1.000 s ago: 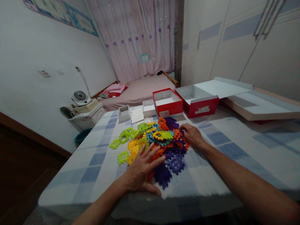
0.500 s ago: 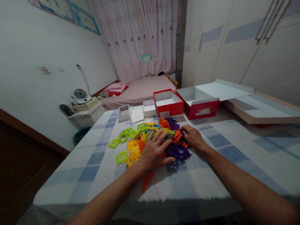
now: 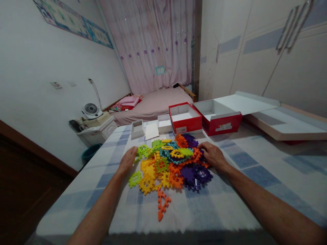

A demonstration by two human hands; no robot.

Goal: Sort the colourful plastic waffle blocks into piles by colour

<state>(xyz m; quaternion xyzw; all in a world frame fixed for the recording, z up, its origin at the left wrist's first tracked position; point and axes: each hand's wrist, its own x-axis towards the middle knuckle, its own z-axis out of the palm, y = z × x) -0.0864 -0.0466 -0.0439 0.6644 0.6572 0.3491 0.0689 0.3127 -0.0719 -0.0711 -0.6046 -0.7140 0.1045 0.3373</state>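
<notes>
A heap of plastic interlocking building pieces (image 3: 161, 165) with notched edges lies on the table in green, yellow, orange, teal and purple. My left hand (image 3: 128, 160) rests at the heap's left edge, fingers extended against green pieces (image 3: 143, 151). Across the heap, my right hand (image 3: 214, 156) bends loosely around the right side, touching orange and purple pieces; its fingertips are partly hidden. Neither hand visibly lifts a piece. A lone orange triangular piece (image 3: 162, 203) sits in front of the heap, and a green square frame piece (image 3: 135, 179) lies at its left.
Behind the heap stand small white boxes (image 3: 137, 129), a white card (image 3: 152, 131), a red open box (image 3: 185, 119) and a larger red box (image 3: 221, 124) with its lid up. A big shallow lid (image 3: 288, 127) lies at right. A checked cloth (image 3: 107, 177) covers the table.
My left hand has moved from the top of the heap to its left edge, uncovering the middle pieces. My right hand stays at the right side. The view has tilted up slightly.
</notes>
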